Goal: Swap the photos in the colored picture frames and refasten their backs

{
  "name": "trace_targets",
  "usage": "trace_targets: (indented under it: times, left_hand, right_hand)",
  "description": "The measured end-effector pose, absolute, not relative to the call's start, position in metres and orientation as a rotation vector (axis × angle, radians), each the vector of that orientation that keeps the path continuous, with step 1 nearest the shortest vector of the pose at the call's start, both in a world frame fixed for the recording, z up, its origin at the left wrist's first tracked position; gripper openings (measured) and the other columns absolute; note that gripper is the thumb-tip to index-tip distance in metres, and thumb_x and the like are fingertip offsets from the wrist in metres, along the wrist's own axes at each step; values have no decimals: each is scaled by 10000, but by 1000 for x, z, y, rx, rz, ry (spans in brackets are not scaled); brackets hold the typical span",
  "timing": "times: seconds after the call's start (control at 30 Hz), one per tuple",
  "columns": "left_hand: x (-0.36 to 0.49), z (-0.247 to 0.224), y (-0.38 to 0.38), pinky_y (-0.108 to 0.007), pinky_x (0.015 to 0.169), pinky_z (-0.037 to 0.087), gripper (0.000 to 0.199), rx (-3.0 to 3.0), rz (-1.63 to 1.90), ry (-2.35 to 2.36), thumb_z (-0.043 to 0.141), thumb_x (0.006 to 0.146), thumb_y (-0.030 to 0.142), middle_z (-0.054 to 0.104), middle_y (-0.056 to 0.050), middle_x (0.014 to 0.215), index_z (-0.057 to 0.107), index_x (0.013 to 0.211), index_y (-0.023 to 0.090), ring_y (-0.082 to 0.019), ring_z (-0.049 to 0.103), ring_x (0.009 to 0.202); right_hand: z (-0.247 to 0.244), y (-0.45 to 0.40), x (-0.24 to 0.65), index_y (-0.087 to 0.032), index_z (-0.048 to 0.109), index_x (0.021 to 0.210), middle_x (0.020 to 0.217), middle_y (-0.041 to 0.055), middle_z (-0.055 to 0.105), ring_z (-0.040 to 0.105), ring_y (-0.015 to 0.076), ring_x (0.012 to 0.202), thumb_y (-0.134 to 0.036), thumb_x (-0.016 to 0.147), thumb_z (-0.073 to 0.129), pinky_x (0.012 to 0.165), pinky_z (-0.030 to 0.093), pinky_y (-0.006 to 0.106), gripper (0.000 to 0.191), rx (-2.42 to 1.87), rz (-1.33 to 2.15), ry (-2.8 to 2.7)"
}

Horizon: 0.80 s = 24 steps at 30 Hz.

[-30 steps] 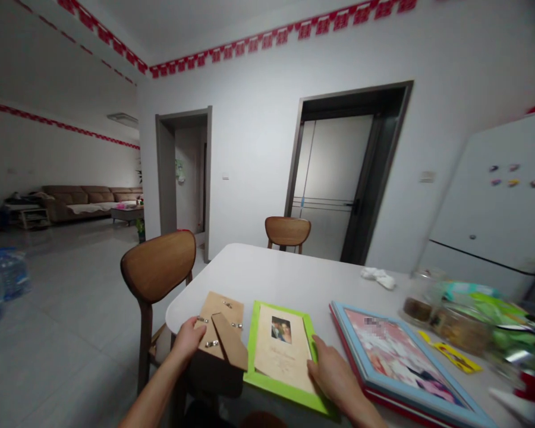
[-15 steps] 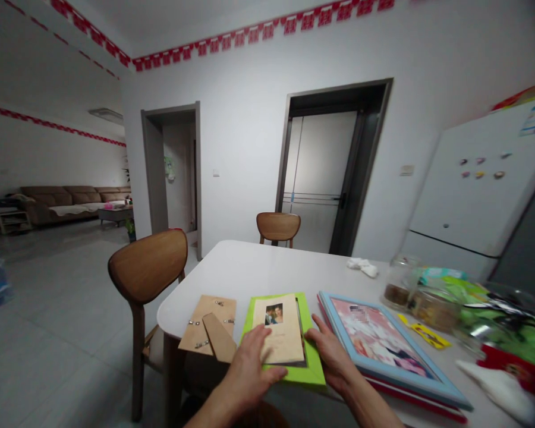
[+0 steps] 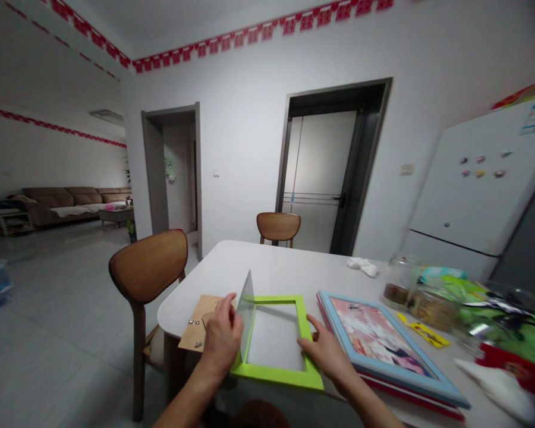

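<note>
A bright green picture frame (image 3: 280, 373) lies near the table's front edge, its opening showing the pale tabletop. My left hand (image 3: 223, 333) pinches a thin greyish sheet (image 3: 246, 312), tilted up nearly on edge along the frame's left side. The side of the sheet turned from me is hidden. My right hand (image 3: 327, 351) grips the frame's right side, thumb on top. Partly behind my left hand lies a brown backing board (image 3: 189, 337) with small metal clips.
Right of my right hand, a light blue picture frame (image 3: 403, 377) rests on a red one. Glass jars (image 3: 399, 285), a yellow packet (image 3: 430, 336) and green bags crowd the table's right side. Crumpled white tissue (image 3: 362, 266) lies farther back. Wooden chairs (image 3: 149, 267) stand left and behind.
The cream card with a small photo no longer shows in the green frame. My left hand has moved left and up, raising the sheet. My right hand stays at the frame's right side.
</note>
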<state>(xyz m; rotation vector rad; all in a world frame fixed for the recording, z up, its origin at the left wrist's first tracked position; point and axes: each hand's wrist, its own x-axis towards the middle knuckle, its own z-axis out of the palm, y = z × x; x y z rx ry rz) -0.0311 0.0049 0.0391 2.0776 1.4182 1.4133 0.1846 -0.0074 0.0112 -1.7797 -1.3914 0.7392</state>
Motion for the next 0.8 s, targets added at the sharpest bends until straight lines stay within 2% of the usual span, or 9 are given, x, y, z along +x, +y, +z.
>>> trace_targets:
  times: [0.1, 0.17, 0.4, 0.5, 0.6, 0.67, 0.8]
  left_hand:
    - [-65, 16, 19, -248, 622, 434, 351, 1803, 1355, 1609, 392, 722, 135, 531, 10, 699, 446, 1069, 143, -148, 545, 631]
    - [-80, -3, 22, -226, 581, 424, 339, 1757, 1299, 1668, 405, 709, 127, 513, 34, 644, 460, 1042, 145, -135, 538, 584]
    - [-91, -32, 16, -213, 565, 404, 290, 1802, 1103, 1781, 429, 704, 110, 492, 49, 588, 490, 985, 150, -137, 529, 569]
    - [-92, -29, 15, -241, 637, 413, 291, 1884, 1022, 1790, 454, 701, 123, 552, 11, 670, 509, 984, 159, -161, 552, 652]
    - [-94, -24, 10, -295, 770, 396, 295, 1957, 983, 1831, 472, 701, 157, 583, -56, 875, 523, 992, 162, -208, 539, 855]
    - [-92, -21, 4, -319, 860, 357, 339, 2079, 951, 1833, 464, 701, 169, 552, -86, 1014, 511, 1036, 158, -223, 482, 988]
    - [-78, -22, -5, -344, 992, 232, 548, 2439, 758, 1575, 496, 629, 148, 407, -92, 1258, 434, 1174, 164, -220, 327, 1170]
  right_hand:
    - [-12, -6, 193, -30, 381, 1204, 982, 155, 609, 577, 210, 875, -183, 678, 419, 779, 402, 290, 550, -2033, 364, -1598]
    - [-22, -6, 194, -12, 403, 1190, 1098, 184, 551, 525, 226, 992, -179, 698, 398, 846, 366, 297, 520, -2082, 249, -1681]
    - [-30, -8, 191, -9, 466, 1146, 1016, 175, 580, 523, 234, 962, -166, 729, 378, 870, 341, 303, 454, -2125, 96, -1840]
    - [-32, -8, 193, -14, 485, 1128, 1009, 169, 581, 522, 230, 957, -171, 736, 380, 871, 338, 295, 435, -2129, 71, -1856]
    - [-32, -8, 194, -14, 489, 1123, 1018, 171, 578, 520, 225, 958, -181, 741, 381, 874, 334, 291, 430, -2114, 65, -1866]
    - [-32, -9, 194, -15, 493, 1118, 1029, 169, 574, 514, 224, 965, -186, 744, 377, 881, 328, 292, 427, -2101, 66, -1868]
    - [-35, -11, 191, -47, 513, 1107, 1058, 160, 557, 501, 231, 975, -215, 740, 382, 886, 327, 309, 424, -2089, 24, -1873]
